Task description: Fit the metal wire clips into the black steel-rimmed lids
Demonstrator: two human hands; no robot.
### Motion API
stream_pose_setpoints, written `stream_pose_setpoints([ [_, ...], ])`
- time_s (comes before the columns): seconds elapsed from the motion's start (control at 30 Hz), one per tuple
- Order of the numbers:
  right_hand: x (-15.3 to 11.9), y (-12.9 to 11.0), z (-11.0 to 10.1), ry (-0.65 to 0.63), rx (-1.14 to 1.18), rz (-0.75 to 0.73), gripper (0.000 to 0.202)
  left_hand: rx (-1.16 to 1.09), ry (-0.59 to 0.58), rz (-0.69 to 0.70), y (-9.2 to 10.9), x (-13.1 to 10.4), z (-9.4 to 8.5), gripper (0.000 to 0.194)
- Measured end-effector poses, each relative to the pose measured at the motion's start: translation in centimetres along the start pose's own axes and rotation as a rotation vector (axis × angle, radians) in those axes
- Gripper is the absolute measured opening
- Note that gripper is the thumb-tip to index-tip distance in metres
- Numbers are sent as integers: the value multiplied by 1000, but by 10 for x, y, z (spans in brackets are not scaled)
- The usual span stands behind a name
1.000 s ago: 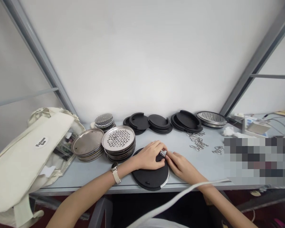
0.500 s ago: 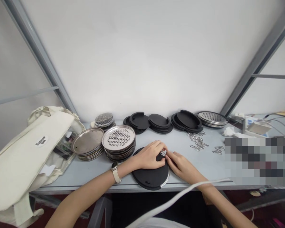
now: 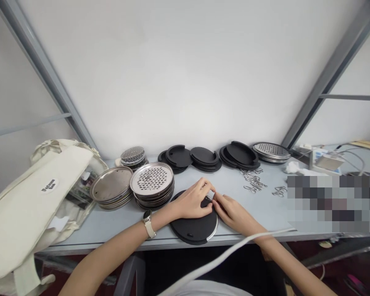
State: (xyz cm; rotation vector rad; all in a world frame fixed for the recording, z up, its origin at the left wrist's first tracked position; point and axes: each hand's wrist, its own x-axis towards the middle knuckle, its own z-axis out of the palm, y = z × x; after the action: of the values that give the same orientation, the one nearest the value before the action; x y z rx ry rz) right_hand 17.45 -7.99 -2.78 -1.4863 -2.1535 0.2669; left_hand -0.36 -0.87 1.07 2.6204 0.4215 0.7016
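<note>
Black disc (image 3: 193, 225) lay flat at the surface (image 3: 117, 220) front edge, looked stiff, light, best held by its rim; my left hand (image 3: 189, 202) pinned its far edge, grip closed, right hand (image 3: 232, 211) pinching something tiny there, unidentifiable.

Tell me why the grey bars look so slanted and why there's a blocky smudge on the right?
Head view: the wide lens bends the picture, so the frame bars lean outward. Head view: the pixelated patch is blurred on purpose, hiding what lies there. Head view: light is soft and even, with only faint shine on the perforated metal discs; the hands and the black disc look sharp.
</note>
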Motion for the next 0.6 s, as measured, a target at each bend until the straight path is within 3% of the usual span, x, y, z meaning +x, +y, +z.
stream_pose_setpoints([
  [0.2,0,-3,-1,34,76,-13,10,-4,-13,9,0,0,-1,37],
  [0.6,0,-4,-2,47,70,-19,10,-15,-43,-13,0,-1,-1,34],
])
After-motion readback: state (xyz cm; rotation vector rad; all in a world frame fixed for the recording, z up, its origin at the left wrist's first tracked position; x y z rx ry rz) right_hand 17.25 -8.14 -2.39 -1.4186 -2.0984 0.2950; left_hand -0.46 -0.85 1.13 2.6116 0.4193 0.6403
